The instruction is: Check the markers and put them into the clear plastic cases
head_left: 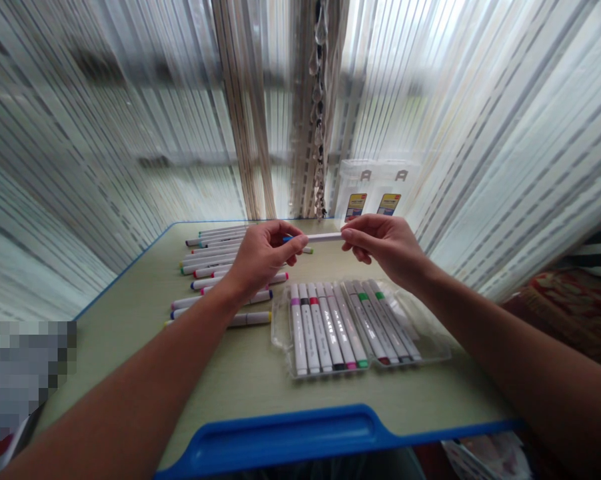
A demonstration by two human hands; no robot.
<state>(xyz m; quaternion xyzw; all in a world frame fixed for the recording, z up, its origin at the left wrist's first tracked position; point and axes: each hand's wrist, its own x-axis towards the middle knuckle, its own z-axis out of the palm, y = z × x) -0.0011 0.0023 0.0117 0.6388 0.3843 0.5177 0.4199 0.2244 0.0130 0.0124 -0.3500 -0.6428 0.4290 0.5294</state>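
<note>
A white marker [324,237] with a blue end is held level above the table, stretched between both hands. My left hand [270,250] pinches its blue end, and my right hand [380,243] pinches the other end, which its fingers hide. Below them lies a clear plastic case [283,327] holding a row of white markers [325,330], some with purple, red, black or green bands. Left of the case, several loose markers [213,255] lie roughly sideways on the table, partly covered by my left hand and forearm.
The pale table [125,340] has a blue rim with a blue tray groove [290,430] at the near edge. Two clear plastic boxes [375,180] with yellow labels stand at the back. Striped string curtains [170,133] hang behind. Patterned red fabric [565,313] is at right.
</note>
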